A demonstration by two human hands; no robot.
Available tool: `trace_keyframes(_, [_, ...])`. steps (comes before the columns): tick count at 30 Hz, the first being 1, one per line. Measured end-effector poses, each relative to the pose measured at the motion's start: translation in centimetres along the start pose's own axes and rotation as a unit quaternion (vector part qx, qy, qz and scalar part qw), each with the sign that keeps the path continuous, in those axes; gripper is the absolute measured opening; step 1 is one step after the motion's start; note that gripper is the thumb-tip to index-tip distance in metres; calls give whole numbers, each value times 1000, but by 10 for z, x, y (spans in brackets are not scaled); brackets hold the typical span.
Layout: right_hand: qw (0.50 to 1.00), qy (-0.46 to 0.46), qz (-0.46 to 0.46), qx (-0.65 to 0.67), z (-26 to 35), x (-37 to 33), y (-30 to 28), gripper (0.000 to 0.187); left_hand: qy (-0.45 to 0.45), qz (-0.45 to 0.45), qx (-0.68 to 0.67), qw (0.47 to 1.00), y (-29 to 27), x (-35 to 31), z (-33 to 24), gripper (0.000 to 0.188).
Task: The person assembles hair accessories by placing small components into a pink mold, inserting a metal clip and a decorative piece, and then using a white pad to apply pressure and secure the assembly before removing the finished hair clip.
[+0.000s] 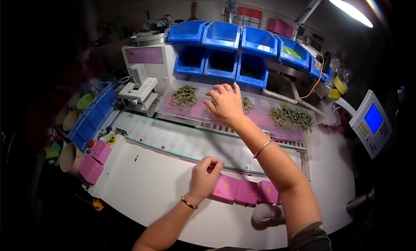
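Observation:
My right hand [227, 104] reaches over a long translucent plastic tray [255, 121], its fingers spread. Beneath and beside it lies a heap of small green ring-like pieces [247, 104], partly hidden by the hand. Similar heaps lie at the tray's left [184, 97] and right [291, 117]. Nearer to me, my left hand [204, 178] is closed in a pinch, thumb against fingers. What it holds, if anything, I cannot make out. Just right of it sits a row of pink blocks [226, 187] with small yellow and red marks.
A glass-edged white strip [195, 138] crosses the table behind my left hand. Blue bins [221, 35] stand in two rows at the back. Pink blocks [91, 168] and a blue crate [93, 116] are left; a keypad display [372, 121] is right. A grey rounded object [263, 213] lies near my right forearm.

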State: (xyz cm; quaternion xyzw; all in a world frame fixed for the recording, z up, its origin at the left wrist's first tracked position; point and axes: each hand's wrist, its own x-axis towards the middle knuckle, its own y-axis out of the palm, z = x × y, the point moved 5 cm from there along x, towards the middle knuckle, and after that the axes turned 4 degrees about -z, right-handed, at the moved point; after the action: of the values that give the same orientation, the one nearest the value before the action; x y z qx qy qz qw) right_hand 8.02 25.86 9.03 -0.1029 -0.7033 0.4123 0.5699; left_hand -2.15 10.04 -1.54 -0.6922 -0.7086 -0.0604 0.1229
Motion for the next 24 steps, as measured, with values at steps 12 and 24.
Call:
trace_keyframes(12, [997,40,70,6,-11,-7,-1,16,0,-2,-6,1000,-2,0,-2,17])
trace_keyframes(24, [990,-16,-95,107,-25,-88,-167,22,3,-23,-37,999,-7,0,-2,15])
